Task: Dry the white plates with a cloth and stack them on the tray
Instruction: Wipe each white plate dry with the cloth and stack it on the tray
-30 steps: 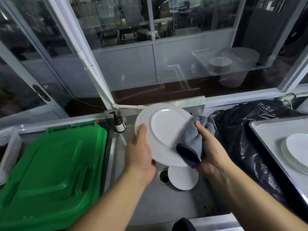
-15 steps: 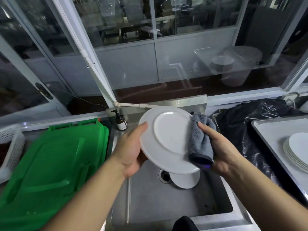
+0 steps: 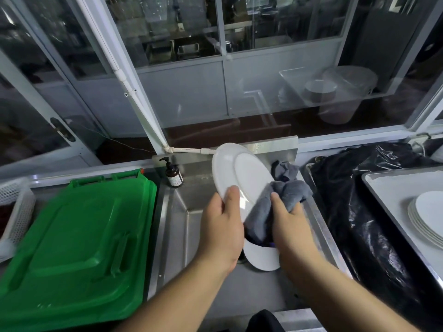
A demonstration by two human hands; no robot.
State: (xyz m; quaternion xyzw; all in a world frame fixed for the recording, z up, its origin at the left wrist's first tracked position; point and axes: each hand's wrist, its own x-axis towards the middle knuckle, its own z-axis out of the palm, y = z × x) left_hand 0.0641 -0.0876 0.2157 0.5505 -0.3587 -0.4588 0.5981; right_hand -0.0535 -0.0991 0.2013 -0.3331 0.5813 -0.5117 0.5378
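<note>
My left hand (image 3: 221, 227) grips the lower edge of a white plate (image 3: 239, 174), held tilted on edge above the steel sink (image 3: 178, 226). My right hand (image 3: 291, 226) presses a grey cloth (image 3: 282, 195) against the plate's lower right rim; the cloth wraps round behind it. Below my hands another white plate (image 3: 262, 257) lies in the sink, partly hidden. At the far right a stack of white plates (image 3: 426, 216) rests on a pale tray (image 3: 395, 188).
A green plastic lid (image 3: 76, 248) covers the counter left of the sink, with a white mesh basket (image 3: 16, 212) beyond it. A brown pump bottle (image 3: 173, 174) stands at the sink's back corner. A black plastic bag (image 3: 354, 204) lies between sink and tray. Glass windows rise behind.
The plate has turned more edge-on and tilted. My left hand shifted to its lower edge, and my right hand with the cloth slid down from the right rim to the bottom.
</note>
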